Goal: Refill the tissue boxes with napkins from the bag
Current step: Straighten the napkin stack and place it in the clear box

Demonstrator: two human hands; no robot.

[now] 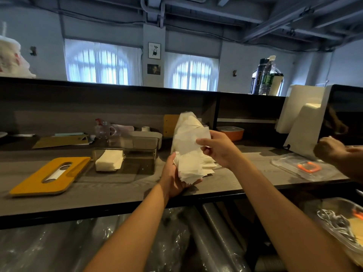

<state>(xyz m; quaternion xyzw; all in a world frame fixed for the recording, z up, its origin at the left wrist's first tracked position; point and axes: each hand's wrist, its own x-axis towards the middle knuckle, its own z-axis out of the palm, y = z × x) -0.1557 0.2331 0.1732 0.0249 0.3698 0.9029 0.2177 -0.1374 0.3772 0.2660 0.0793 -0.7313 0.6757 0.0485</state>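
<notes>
**Ana:** Fanning out in the left hand point(173, 176) is a thick, ragged wad of white paper napkins point(193, 166), fingers curled under it from below, while the right hand point(218, 149) pinches a loose top sheet between thumb and fingers just above the wad.

**Ben:** And right behind both hands stands the tall clear plastic bag of napkins point(186, 127), upright on the grey wood-grain tabletop point(121, 190). The target sits to the left: a clear rectangular tissue box point(125, 160), open at the top, with a neat white stack already lying in its left half.

**Ana:** So the box looks only part-filled. The flat yellow lid with the oval slot point(52, 176) lies off to the left of it, flat on the tabletop.

**Ben:** The wad is the worry. Its edges splay in every direction, so squaring it first would pay off: tap the sheets on the tabletop, with the right hand pressing the strays flush.

**Ana:** Then it should go in flat beside the existing stack, not on a tilt, or corners will catch the box wall and crumple.

**Ben:** One more risk: the bag leans close to the hands, and a nudge could tip it. Another person's hand point(330, 149) sits at the far right, well apart from all this.
</notes>
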